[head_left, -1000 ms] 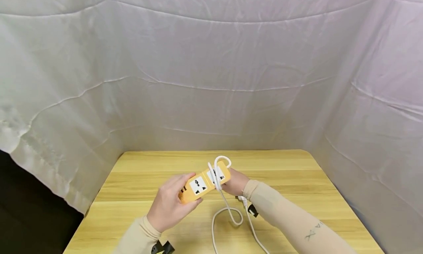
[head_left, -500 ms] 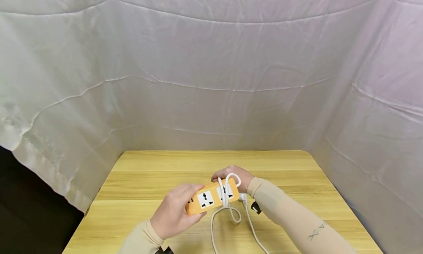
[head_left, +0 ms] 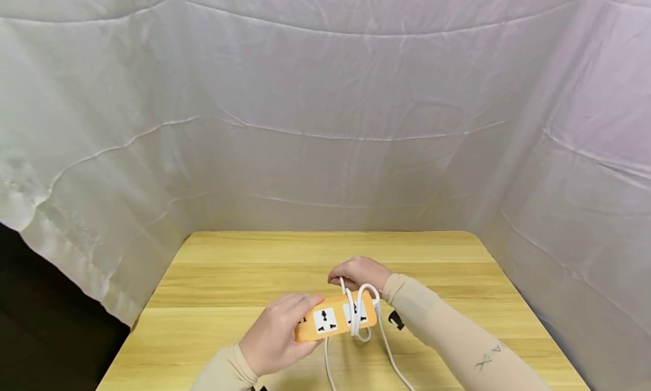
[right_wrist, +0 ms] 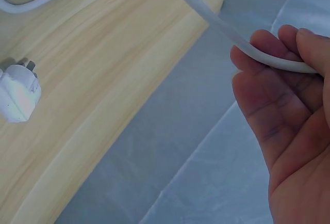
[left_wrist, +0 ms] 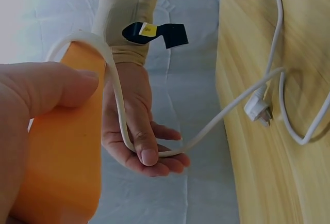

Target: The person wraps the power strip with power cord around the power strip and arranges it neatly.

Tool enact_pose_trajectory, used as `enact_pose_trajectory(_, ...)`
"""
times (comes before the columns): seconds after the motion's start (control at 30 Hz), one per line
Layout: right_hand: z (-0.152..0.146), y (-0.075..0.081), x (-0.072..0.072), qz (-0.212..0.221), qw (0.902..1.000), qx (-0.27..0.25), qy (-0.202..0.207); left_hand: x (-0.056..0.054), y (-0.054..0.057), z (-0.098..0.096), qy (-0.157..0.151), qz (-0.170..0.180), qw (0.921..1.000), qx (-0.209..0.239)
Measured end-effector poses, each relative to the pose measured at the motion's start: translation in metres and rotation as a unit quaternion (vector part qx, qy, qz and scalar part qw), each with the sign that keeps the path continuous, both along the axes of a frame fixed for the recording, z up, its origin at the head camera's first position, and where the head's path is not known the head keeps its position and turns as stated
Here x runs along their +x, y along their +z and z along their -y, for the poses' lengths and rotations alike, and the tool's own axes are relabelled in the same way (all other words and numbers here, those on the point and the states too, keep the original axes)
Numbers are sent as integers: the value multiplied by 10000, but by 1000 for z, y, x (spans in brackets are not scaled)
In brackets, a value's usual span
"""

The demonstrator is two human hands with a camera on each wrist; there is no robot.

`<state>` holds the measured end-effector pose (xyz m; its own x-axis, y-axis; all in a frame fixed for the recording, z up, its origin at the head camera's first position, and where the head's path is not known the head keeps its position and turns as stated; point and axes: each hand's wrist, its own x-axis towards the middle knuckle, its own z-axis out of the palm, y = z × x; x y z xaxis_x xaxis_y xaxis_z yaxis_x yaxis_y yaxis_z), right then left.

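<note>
My left hand (head_left: 277, 334) grips the left end of an orange power strip (head_left: 338, 324) with white socket panels, tilted above the table. A white cord (head_left: 384, 346) loops round the strip's right end, across the right socket panel. Just behind the strip, my right hand (head_left: 361, 272) holds a length of this cord; in the left wrist view the cord (left_wrist: 227, 109) runs between thumb and fingers. The right wrist view shows the fingers (right_wrist: 270, 105) partly curled under it. The cord's white plug (left_wrist: 255, 106) lies on the table, its prongs bare.
The wooden table (head_left: 229, 266) carries a slack loop of the cord below the strip. Pale grey curtains (head_left: 330, 170) enclose the back and both sides. A black wrist mount (head_left: 395, 320) sits under my right forearm.
The strip and my left hand have moved down and right, and the strip has levelled. My right hand has come from behind the strip's end to above it, drawing up cord.
</note>
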<state>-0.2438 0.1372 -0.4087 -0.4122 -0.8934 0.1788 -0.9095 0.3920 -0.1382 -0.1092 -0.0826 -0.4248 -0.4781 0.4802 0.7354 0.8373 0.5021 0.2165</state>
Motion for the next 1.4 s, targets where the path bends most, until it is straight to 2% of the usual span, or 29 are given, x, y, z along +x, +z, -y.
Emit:
enact_pose_trajectory(0.13, 1, -1, 2, -60, 9997, 224, 59, 1, -2, -2, -11, 17, 9998, -177)
enact_pose_trajectory(0.27, 2, -2, 5, -59, 9994, 348, 6, 2, -5, -4, 46, 209, 9984, -531)
enact_pose_trajectory(0.63, 1, -1, 8, -127, 9994, 324, 68, 3, -18, -4, 179, 669, 9916, -1088)
enact_pose_trajectory(0.97, 1, 4, 3, -295, 9994, 142, 80, 3, -22, -1, 235, 820, 9897, -1152)
enact_pose_trajectory(1.4, 0, 18, 4, -435, 9989, 178, -32, 0, -21, 1, 436, 1141, 9811, -1503)
